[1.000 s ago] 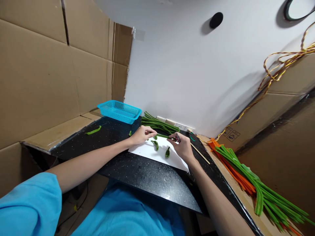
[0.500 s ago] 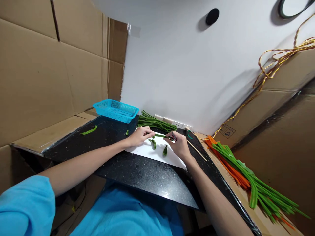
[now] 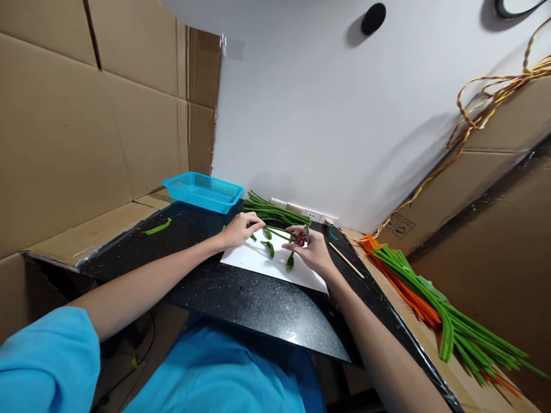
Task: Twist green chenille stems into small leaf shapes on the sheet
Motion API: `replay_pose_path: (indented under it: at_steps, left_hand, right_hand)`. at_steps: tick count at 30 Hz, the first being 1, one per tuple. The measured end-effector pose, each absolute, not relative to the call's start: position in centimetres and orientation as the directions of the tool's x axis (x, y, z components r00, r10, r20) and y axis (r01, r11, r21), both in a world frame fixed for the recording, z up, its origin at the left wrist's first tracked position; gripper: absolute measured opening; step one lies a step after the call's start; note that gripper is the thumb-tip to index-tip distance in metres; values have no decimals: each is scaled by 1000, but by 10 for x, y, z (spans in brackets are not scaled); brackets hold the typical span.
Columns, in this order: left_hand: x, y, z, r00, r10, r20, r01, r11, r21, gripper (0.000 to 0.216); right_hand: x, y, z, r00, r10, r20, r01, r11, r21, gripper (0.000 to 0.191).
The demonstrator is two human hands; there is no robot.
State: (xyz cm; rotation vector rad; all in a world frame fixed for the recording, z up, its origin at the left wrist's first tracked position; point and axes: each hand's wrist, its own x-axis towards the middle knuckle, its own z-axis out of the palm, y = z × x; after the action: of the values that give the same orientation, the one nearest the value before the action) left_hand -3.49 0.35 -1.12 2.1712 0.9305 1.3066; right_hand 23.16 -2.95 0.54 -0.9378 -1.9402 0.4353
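Observation:
My left hand (image 3: 241,229) pinches one end of a green pipe cleaner (image 3: 279,231), stretched above a white sheet (image 3: 253,261). My right hand (image 3: 313,249) is closed around a small tool with red handles and a metal head, seemingly pliers (image 3: 305,234); the pipe cleaner's other end reaches its fingers. On the sheet between the hands lie short curled green fuzzy pieces: one curled piece (image 3: 268,248) in the middle, another piece (image 3: 290,262) below my right hand, and a third piece (image 3: 267,234) near my left fingertips.
A bundle of green pipe cleaners (image 3: 275,209) lies behind the sheet. A blue basket (image 3: 202,195) stands at back left, a green strip (image 3: 157,227) before it. At right are a wooden stick (image 3: 346,261), orange stems (image 3: 408,298) and brighter green stems (image 3: 465,327) on cardboard.
My left hand has shifted slightly up and back from the sheet. My right fingers have opened out around the tool, and the pipe cleaner now slants down toward the right.

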Motion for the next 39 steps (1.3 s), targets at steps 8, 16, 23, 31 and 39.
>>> replay_pose_path:
  at_steps: [8, 16, 23, 31, 39]
  left_hand:
    - [-36, 6, -12, 316, 743, 590, 291, -668, 685, 32]
    - [-36, 6, -11, 354, 741, 571, 250, -663, 706, 36]
    - [-39, 8, -10, 347, 745, 570, 244, -659, 712, 36]
    - [-41, 7, -8, 392, 770, 503, 239, -613, 753, 35]
    - [-41, 6, -7, 383, 770, 510, 222, -612, 759, 37]
  right_hand:
    - [231, -27, 7, -173, 795, 582, 389, 598, -701, 34]
    - [234, -23, 7, -131, 835, 535, 276, 549, -789, 35]
    - [232, -26, 9, -179, 837, 517, 278, 547, -790, 39]
    - [230, -33, 16, -230, 848, 477, 257, 525, -811, 35]
    - [233, -31, 16, -249, 845, 473, 210, 524, -826, 38]
